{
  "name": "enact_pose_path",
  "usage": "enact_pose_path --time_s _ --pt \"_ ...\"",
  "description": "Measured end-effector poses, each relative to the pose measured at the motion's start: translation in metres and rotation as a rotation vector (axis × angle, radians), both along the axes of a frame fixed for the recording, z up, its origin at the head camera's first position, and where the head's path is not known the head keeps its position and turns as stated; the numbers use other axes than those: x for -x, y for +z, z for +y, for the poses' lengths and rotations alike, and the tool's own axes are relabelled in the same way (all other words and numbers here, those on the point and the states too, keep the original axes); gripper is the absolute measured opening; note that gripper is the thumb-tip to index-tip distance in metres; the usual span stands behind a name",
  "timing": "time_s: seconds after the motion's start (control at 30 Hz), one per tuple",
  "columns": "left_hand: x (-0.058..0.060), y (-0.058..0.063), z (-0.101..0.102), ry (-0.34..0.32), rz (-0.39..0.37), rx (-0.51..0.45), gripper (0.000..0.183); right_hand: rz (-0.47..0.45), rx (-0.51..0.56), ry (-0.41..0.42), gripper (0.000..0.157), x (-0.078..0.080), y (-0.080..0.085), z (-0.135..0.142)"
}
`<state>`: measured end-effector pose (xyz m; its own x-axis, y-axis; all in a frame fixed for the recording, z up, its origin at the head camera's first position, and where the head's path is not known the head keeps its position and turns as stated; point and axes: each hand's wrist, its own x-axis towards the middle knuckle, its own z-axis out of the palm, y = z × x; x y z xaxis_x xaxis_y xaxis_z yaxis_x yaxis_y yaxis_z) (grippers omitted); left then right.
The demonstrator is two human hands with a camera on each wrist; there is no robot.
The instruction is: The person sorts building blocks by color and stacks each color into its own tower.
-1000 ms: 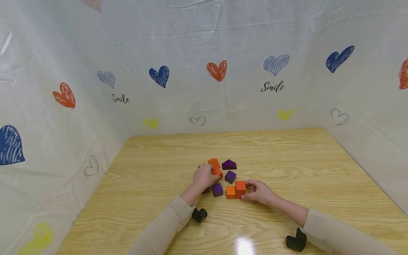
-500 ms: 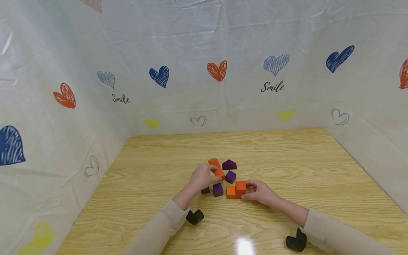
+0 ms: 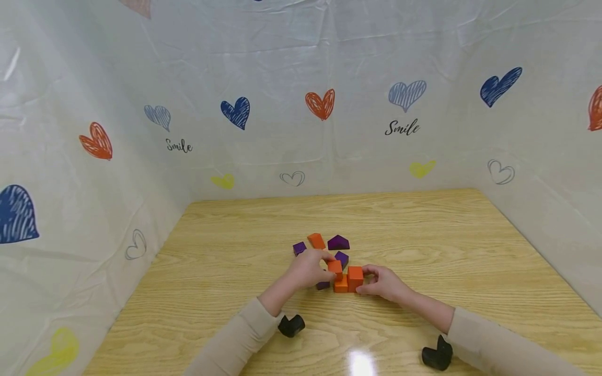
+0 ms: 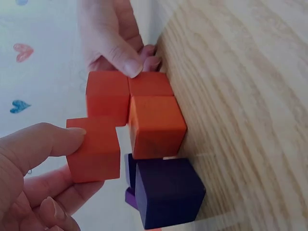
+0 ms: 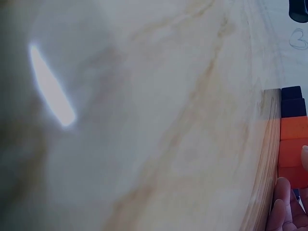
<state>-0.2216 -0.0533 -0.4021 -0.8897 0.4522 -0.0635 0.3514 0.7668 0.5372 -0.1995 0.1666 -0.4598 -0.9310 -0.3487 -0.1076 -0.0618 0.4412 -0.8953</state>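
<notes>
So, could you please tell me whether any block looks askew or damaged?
Nothing stands out: the red stack looks evenly aligned, the orange cube sits level beside it, and I see no damage. The purple blocks lie loosely scattered.

A glossy, smooth wood-grain finish is shown by the desk (image 3: 400, 224), smooth matt faces are presented by the orange blocks (image 4: 156, 127) and purple blocks (image 4: 171, 190), a faint plastic-like sheen is carried by the creased sheet (image 3: 357, 151), and matt cloth is seen in the sleeves (image 3: 237, 334).
</notes>
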Motion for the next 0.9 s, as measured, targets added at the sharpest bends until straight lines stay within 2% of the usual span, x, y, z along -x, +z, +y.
enact_pose_path --time_s 0.27,0.6,0.9 --pt "-0.005 -0.004 0.008 -0.017 -0.027 0.022 0.034 0.009 0.009 0.007 0.048 0.001 -0.001 0.001" --pt "-0.006 -0.004 0.013 -0.047 0.067 0.134 0.033 0.014 0.016 0.012 0.048 0.000 -0.001 0.001" --pt "-0.008 -0.004 0.013 -0.061 0.085 0.158 0.036 0.006 0.004 0.014 0.047 0.002 -0.003 0.003"
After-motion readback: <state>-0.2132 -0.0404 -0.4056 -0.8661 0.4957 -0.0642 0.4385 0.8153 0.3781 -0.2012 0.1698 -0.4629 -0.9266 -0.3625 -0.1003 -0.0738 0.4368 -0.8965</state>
